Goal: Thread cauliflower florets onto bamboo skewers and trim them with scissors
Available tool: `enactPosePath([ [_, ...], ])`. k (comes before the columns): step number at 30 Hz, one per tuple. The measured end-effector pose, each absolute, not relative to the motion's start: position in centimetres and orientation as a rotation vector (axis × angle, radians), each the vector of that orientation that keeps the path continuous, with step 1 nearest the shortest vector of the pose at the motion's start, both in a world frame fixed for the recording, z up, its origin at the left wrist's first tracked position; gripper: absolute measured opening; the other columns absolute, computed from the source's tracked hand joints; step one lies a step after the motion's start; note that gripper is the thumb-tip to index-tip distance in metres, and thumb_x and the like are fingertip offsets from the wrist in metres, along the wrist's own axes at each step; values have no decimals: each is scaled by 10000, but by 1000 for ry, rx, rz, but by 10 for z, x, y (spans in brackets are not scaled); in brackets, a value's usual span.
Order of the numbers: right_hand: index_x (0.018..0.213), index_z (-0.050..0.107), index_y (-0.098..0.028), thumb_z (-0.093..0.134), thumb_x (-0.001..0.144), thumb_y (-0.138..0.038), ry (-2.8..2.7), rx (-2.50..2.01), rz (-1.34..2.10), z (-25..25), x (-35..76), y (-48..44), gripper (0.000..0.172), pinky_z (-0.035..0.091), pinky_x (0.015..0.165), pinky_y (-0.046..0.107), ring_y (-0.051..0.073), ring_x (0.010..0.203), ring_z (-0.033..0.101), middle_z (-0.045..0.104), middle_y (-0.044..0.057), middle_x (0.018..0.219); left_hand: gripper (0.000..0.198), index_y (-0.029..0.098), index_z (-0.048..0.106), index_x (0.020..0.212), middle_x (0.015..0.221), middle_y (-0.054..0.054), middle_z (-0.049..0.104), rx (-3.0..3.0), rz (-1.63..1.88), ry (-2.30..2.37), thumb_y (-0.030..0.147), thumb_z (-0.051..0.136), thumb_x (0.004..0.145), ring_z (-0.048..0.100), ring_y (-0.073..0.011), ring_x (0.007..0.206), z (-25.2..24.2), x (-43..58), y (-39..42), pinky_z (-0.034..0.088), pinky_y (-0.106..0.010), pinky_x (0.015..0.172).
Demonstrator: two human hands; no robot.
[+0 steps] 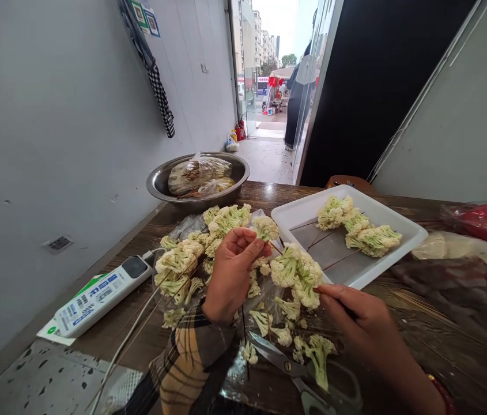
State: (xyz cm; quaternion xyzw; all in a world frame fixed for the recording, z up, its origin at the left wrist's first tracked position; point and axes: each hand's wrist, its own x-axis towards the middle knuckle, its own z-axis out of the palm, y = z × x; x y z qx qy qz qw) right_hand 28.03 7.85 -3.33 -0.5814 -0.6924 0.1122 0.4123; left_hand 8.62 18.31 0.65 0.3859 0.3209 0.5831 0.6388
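Note:
My left hand (pixel 237 268) pinches a small cauliflower floret (pixel 265 228) at the tip of a thin wooden skewer. Larger cauliflower pieces (pixel 295 272) are threaded along that skewer between my hands. At its other end, my right hand (pixel 358 317) grips the skewer just beside the cauliflower, between thumb and fingers. Below lie loose florets (pixel 321 354) and scissors (pixel 287 364) with their blades spread. A heap of cauliflower (pixel 180 259) rests on plastic behind my left hand, with skewers sticking out of it.
A white tray (pixel 284 216) holds several skewered cauliflower pieces. Behind the heap stands a metal basin (pixel 157 183) with plastic bags inside. A power strip (pixel 100 300) with a cable is at left; plastic bags (pixel 463 288) lie at right. A person (pixel 301 98) stands by the doorway.

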Motion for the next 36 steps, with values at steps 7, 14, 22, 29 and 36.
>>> enactPosePath([
  [7,956,752,-241,535,894,-315,-1733,-1468,259,-36,281,79,238,600,753,310,211,769,737,774,49,899,250,168,591,842,713,25,658,938,1352,728,247,771,687,673,-129,687,8,86,180,510,-266,735],
  [14,937,755,-231,547,883,-292,-1745,-1446,234,-33,281,78,223,604,752,287,198,766,740,775,35,893,230,160,589,826,699,26,638,1065,1501,876,248,760,700,666,-119,687,6,88,178,502,-233,701],
  [22,963,752,-210,538,895,-269,-1777,-1437,201,-34,281,78,232,596,763,262,185,779,738,774,46,906,220,157,587,803,714,13,638,1111,1504,920,251,755,695,654,-121,697,6,89,176,499,-232,694],
  [29,965,750,-206,539,900,-283,-1771,-1444,202,-35,281,78,233,594,761,261,185,779,737,774,48,905,239,161,575,783,687,17,634,1124,1502,943,238,770,670,642,-120,674,5,89,177,479,-223,657],
  [36,940,754,-188,546,891,-283,-1762,-1437,153,-35,281,78,235,597,762,267,193,772,740,775,59,886,221,155,585,823,658,3,665,1094,1399,848,262,745,714,642,-116,639,6,86,180,490,-232,665],
])
